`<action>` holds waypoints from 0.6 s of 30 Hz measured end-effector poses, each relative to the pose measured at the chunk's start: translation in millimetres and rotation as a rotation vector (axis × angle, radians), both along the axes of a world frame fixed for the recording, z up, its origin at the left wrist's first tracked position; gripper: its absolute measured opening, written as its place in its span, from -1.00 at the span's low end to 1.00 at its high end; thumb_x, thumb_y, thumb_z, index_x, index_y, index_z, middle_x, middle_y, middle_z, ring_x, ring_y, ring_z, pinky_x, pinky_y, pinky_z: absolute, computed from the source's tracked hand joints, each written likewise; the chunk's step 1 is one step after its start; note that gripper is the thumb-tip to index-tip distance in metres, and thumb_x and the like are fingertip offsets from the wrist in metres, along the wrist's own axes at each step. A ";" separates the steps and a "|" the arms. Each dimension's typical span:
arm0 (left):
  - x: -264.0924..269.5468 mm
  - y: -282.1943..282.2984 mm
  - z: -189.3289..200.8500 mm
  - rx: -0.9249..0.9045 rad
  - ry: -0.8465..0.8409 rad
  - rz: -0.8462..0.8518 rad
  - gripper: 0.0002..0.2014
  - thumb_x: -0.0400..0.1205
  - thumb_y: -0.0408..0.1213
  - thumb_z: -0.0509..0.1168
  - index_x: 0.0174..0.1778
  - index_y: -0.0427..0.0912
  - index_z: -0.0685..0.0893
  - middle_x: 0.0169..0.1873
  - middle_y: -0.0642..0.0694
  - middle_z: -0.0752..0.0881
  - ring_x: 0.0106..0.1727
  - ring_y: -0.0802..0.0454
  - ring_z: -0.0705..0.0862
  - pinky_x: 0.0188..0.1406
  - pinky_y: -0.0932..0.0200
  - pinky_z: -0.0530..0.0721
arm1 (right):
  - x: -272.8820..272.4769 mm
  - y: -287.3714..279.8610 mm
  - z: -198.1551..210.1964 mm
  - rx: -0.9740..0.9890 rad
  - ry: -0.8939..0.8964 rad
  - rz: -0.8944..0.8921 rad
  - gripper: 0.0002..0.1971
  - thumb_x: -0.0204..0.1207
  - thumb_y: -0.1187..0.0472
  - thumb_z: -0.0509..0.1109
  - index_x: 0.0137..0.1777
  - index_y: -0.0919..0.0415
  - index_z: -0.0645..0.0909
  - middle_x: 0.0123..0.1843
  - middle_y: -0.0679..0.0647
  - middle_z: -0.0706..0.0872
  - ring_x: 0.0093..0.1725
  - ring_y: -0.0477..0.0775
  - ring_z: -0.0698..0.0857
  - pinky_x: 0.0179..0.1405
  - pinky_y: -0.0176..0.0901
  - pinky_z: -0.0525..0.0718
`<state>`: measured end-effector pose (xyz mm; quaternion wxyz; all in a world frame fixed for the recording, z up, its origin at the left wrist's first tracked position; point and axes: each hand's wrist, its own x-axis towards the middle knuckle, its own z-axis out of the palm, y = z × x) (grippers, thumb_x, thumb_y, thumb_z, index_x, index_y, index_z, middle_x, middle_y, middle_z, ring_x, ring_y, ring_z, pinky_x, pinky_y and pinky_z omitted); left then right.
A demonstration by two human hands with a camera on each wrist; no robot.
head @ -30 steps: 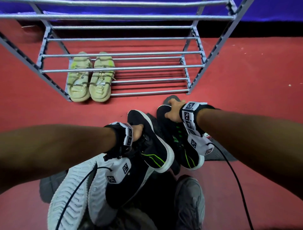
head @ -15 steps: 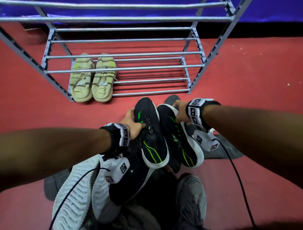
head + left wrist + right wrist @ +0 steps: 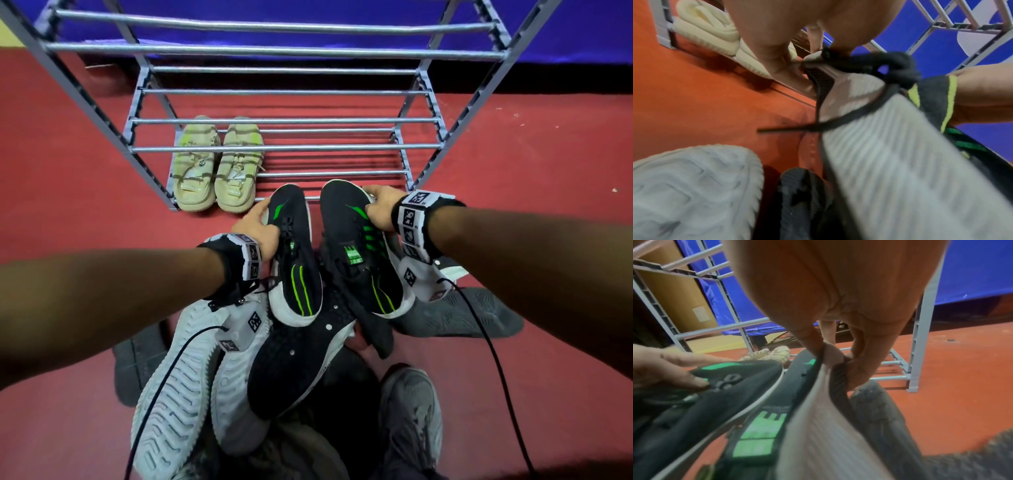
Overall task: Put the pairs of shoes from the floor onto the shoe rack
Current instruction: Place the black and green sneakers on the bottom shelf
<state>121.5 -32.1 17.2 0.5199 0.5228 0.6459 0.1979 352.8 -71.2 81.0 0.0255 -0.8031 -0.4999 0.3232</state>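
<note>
Two black shoes with green stripes and white soles hang in the air just before the grey metal shoe rack (image 3: 284, 148). My left hand (image 3: 257, 226) grips the left black shoe (image 3: 296, 260) near its toe; its ribbed white sole (image 3: 890, 159) fills the left wrist view. My right hand (image 3: 378, 207) pinches the right black shoe (image 3: 356, 250) at its sole edge (image 3: 830, 363). Both toes point at the lowest shelf. A pale yellow-green pair (image 3: 215, 171) stands on the left of that shelf.
Beneath my arms several shoes lie heaped on the red floor (image 3: 68, 212): white-soled ones (image 3: 171, 394), a black mesh one (image 3: 301, 353) and grey ones (image 3: 459, 315). Wrist-camera cables trail down. A blue sheet (image 3: 308, 13) hangs behind the rack.
Both hands have lifted the black shoes off the pile and carried them forward toward the rack, turning the toes to point at the lowest shelf.
</note>
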 end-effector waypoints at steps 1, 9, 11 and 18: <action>-4.6 -0.2 -1.4 -0.032 0.004 0.007 -0.42 0.50 -0.33 0.31 0.39 0.33 0.54 -0.23 0.26 0.74 -0.15 0.05 0.77 -0.10 0.31 0.73 | -3.1 1.2 -3.2 -0.002 0.014 -0.018 -0.51 0.58 0.23 0.23 0.51 -0.07 0.51 0.24 0.09 0.76 0.07 0.16 0.71 0.14 -0.18 0.64; -18.4 -16.4 -23.7 -0.253 -0.015 -0.004 -0.39 0.59 -0.43 0.41 0.55 -0.14 0.39 0.07 -0.35 0.74 -0.04 -0.24 0.74 0.06 -0.20 0.75 | -15.2 7.6 -25.2 -0.030 0.100 -0.093 -0.52 0.56 0.16 0.37 0.50 0.02 0.49 -0.10 0.08 0.69 -0.18 0.11 0.67 -0.17 -0.15 0.64; -18.9 -25.2 -26.2 -0.313 -0.024 -0.021 -0.45 0.56 -0.48 0.42 0.46 -0.17 0.45 0.15 -0.28 0.72 0.09 -0.25 0.73 0.09 -0.07 0.70 | -17.4 6.7 -29.3 -0.089 0.150 -0.069 -0.59 0.54 0.17 0.44 0.39 0.06 0.58 -0.15 0.01 0.66 -0.22 0.05 0.64 -0.21 -0.20 0.61; -14.2 -32.5 -23.6 -0.359 -0.134 -0.035 -0.18 0.27 -0.09 0.70 0.32 -0.31 0.43 0.06 -0.23 0.71 -0.16 -0.12 0.74 -0.24 0.05 0.77 | -20.5 -8.3 -36.7 -0.327 0.193 0.067 0.05 0.34 0.16 0.62 0.71 -0.09 0.02 0.44 0.11 0.60 0.32 0.25 0.66 0.21 0.04 0.68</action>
